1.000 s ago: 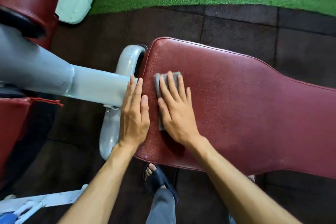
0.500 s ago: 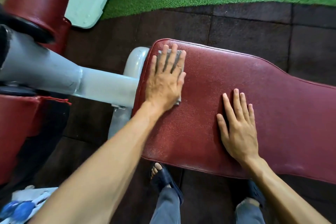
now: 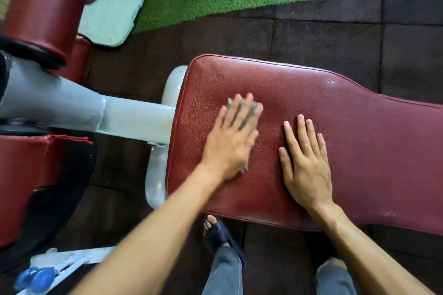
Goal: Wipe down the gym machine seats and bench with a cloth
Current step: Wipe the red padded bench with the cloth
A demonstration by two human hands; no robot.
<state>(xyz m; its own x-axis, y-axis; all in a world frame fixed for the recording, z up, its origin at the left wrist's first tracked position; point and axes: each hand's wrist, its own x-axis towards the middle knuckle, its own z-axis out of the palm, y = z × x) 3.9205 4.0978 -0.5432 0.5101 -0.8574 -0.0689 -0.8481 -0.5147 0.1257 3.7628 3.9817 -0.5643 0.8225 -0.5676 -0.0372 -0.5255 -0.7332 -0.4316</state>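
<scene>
Nearest, the right hand (image 3: 305, 163) lies open and flat on the red bench (image 3: 359, 151), empty, bracing. Just left of it, the blurred left hand (image 3: 233, 137) presses a grey cloth (image 3: 255, 106) flat beneath spread fingers, pinned rather than gripped. Being thin and limp, the cloth would likely bunch unless held down by a broad palm. Beyond lie dark floor tiles (image 3: 323, 38).
</scene>
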